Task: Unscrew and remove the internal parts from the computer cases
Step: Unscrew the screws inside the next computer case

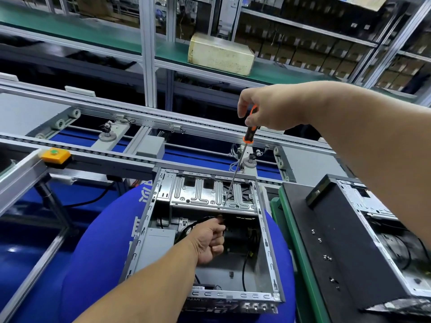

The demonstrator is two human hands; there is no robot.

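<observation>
Case (205, 238) sits open-topped in front of me, resting on a blue cushion (98, 243), with my two bare arms reaching over it. My right hand (275, 108) is raised above the far end of the case, fingers curled round the orange-and-black handle of a screwdriver (248, 134). Its long shaft slants down and to the left, and the tip meets the ribbed metal bracket (210, 194) that spans the far end of the case. My left hand (208, 241) is lower, inside the case, fingers curled (thumb uppermost), and it pinches a black cable (198, 223) just beneath the bracket. A grey box (156, 245) lies along the left inner wall of the case, and another black cable hangs down by the right wall.

To the right, just beside the case, a second case (345, 241) stands on a green-edged bench, its black panel facing me with several small screws (327, 258) lying loose on it. Beyond both cases runs a conveyor (140, 117) of grey aluminium rails, with a yellow box bearing a green button (55, 155) at its near left corner. Farther back, a yellowed casing (220, 53) sits on a green shelf.
</observation>
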